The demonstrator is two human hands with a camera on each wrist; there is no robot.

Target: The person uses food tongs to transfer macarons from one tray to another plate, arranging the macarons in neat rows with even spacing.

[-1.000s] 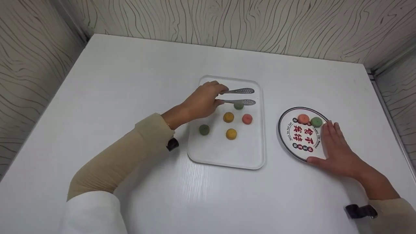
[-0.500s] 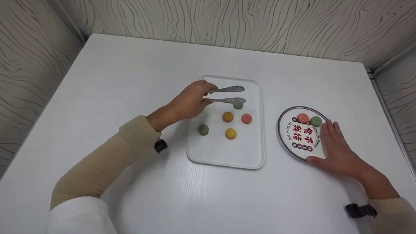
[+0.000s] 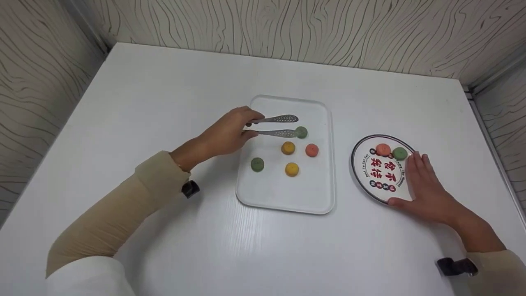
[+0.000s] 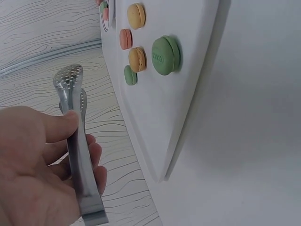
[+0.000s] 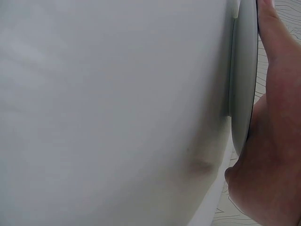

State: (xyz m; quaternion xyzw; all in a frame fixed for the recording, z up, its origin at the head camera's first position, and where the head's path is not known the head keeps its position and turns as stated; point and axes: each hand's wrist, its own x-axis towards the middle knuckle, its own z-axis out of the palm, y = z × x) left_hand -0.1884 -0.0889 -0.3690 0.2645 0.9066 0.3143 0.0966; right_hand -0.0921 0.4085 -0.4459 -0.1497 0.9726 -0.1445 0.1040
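My left hand (image 3: 230,130) grips metal tongs (image 4: 79,146) with perforated tips, thumb on one arm and fingers on the other. The two arms of the tongs are spread, with nothing between them. In the head view they reach over the far part of a white tray (image 3: 283,195), the nearer tip overlapping a green macaron (image 3: 302,132). Also on the tray are two yellow macarons (image 3: 292,169), a pink macaron (image 3: 312,150) and another green macaron (image 3: 257,164). My right hand (image 3: 429,195) lies with straight fingers against the right rim of a round plate (image 3: 370,191).
On the plate, a pink macaron (image 3: 383,149) and a green macaron (image 3: 400,153) sit side by side near the far rim. The white table (image 3: 172,90) ends at patterned walls (image 3: 287,28) behind and at the sides.
My left hand has moved left with the tongs, then slightly nearer, uncovering most of the far green macaron. The right hand, plate and macarons have stayed in place.
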